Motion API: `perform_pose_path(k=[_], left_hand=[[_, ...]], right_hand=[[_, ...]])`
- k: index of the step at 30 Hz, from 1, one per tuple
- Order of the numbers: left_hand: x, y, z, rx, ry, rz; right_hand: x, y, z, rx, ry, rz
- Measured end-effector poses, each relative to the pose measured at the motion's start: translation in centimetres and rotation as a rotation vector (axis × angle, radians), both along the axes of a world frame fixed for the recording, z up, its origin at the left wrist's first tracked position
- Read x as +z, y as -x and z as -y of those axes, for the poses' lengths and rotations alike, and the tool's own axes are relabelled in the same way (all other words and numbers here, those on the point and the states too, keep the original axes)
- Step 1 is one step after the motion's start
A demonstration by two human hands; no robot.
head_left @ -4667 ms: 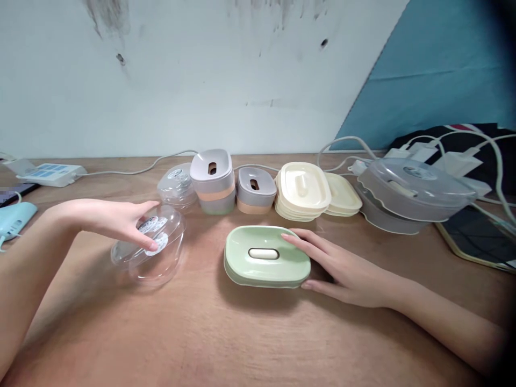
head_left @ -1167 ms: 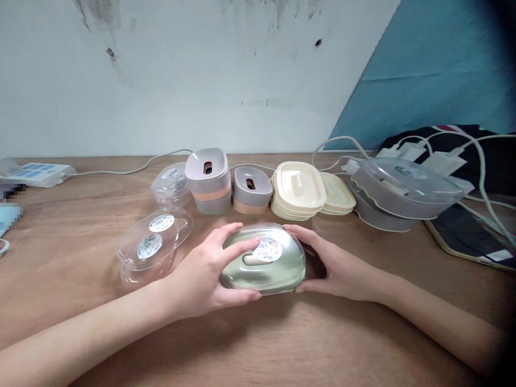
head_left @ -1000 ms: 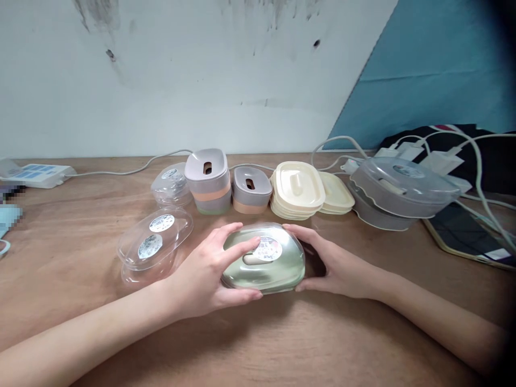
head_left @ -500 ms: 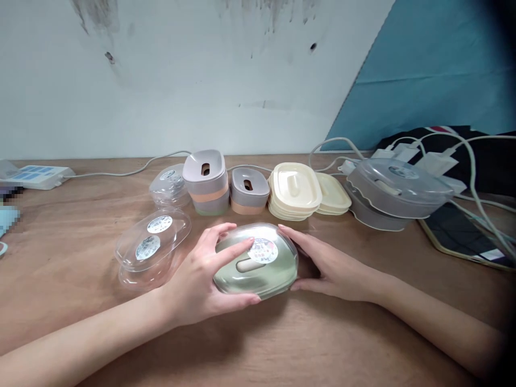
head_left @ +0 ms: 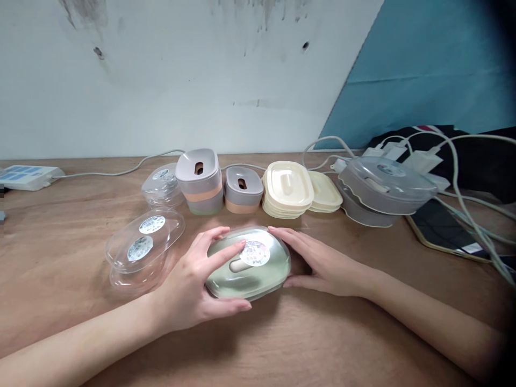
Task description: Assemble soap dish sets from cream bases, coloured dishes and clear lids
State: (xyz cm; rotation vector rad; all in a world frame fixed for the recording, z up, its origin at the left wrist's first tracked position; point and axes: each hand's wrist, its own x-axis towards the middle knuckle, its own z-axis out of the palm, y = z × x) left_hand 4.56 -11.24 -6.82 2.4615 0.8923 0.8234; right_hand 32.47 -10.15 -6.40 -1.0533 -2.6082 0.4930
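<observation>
Between my hands is a pale green oval box under a clear plastic cover. The cover carries a round white printed sticker, and a pale oblong slot or handle shows beside the sticker. My left hand grips the box's left side, with its index finger lying on the cover near the sticker and its thumb at the near edge. Around the right end, my right hand holds with its fingers at the far edge and its thumb nearer me. Left of my left hand lie stacked clear covers with stickers.
Along the back stand more clear covers, stacked grey-and-orange holders, a shorter stack, cream lids and grey covered boxes. A phone, white cables and chargers are right; a power strip is left.
The whole view has shifted, so everything sits slightly further left in the picture. My hands keep the same hold on the green box, which looks a little more level.
</observation>
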Motion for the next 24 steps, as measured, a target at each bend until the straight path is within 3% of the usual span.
perform_pose_path(k=[7,13,24], left_hand=[[0.36,0.47,-0.02,-0.058,-0.015,-0.075],[-0.19,0.48,-0.39,-0.067,-0.087,-0.019],[0.56,0.33,-0.39,-0.086,0.044,-0.065]], right_hand=[[0.03,-0.04,-0.04,0.006,0.006,0.018],[-0.17,-0.16,-0.05,-0.004,-0.017,0.013],[-0.22,-0.24,-0.01,-0.046,0.03,-0.068]])
